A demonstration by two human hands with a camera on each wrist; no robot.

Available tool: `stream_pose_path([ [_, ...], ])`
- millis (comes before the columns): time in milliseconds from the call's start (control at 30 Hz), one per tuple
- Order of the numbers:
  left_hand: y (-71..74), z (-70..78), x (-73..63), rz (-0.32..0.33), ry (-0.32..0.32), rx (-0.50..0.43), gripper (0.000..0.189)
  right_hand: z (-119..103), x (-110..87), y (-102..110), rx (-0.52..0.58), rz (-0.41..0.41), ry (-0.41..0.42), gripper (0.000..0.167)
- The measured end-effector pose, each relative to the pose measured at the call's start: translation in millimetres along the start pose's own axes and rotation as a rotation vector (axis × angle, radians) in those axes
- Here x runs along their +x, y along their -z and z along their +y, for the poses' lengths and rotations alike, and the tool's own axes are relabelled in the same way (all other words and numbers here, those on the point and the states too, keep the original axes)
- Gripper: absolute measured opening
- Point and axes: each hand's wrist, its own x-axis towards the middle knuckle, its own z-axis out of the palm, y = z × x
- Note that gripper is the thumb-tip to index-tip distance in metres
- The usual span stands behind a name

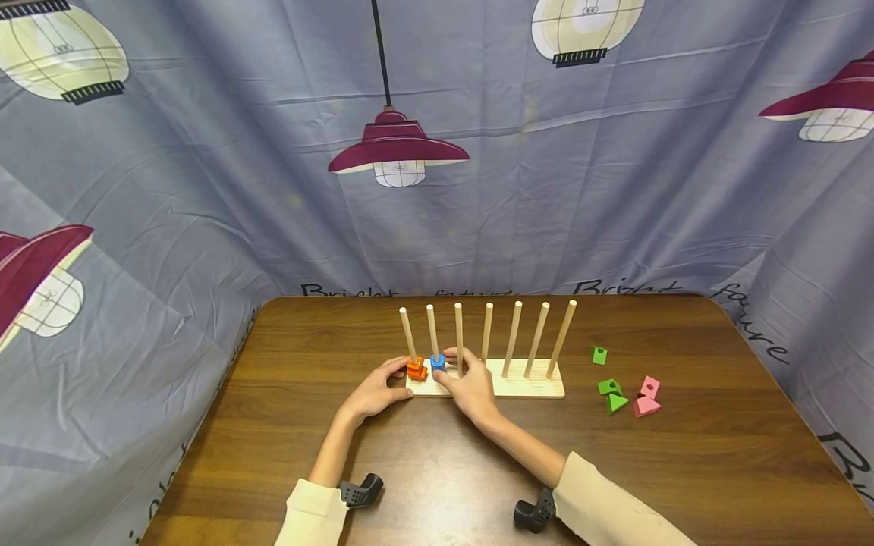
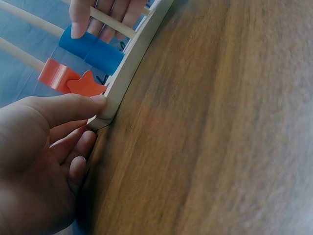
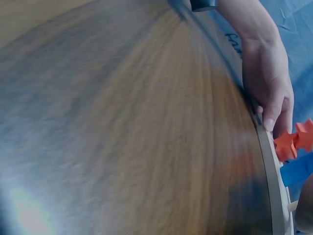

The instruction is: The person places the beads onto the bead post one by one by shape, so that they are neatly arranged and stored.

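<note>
A wooden peg board (image 1: 526, 387) with several upright pegs lies on the table. My left hand (image 1: 372, 390) grips its left end, thumb (image 2: 83, 105) on the near edge and fingers round the end. Two orange star-shaped blocks (image 1: 416, 369) sit stacked at the foot of the leftmost peg, beside that hand. On the second peg are two stacked blue cylinders (image 2: 90, 49), the lower one down at the board. My right hand (image 1: 473, 388) holds the upper blue cylinder between thumb and fingers, its palm side partly hidden by the hand itself.
Right of the board lie several loose green blocks (image 1: 599, 355) and pink blocks (image 1: 647, 407), some with holes. The brown wooden table (image 1: 437, 470) ends at a grey-blue curtain (image 1: 437, 227) behind. The remaining pegs (image 1: 515, 341) stand upright along the board.
</note>
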Motion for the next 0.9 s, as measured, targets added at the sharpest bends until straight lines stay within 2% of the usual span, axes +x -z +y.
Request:
stream_pose_path([
  [233, -1.3, 1.5, 0.2, -0.008, 0.008, -0.005, 0.064, -2.0, -16.4, 24.7, 0.039, -0.051, -0.008, 0.050],
  [400, -0.2, 0.2, -1.3, -0.003, 0.006, -0.007, 0.065, -2.9, -22.7, 49.1, 0.123, -0.074, 0.009, 0.038],
  [500, 1.1, -1.4, -2.7, 0.008, 0.017, -0.004, 0.064, -5.4, -23.7, 66.8, 0.121, -0.066, 0.030, 0.030],
  [667, 1.9, -2.8, -2.3, 0.006, 0.013, 0.008, 0.064, -7.4, -26.7, 107.1, 0.066, -0.009, 0.073, 0.024],
  [900, -0.5, -1.0, -0.3, -0.006, 0.018, 0.010, 0.064, 10.2, -39.3, 180.0, -0.068, 0.105, 0.128, 0.024],
])
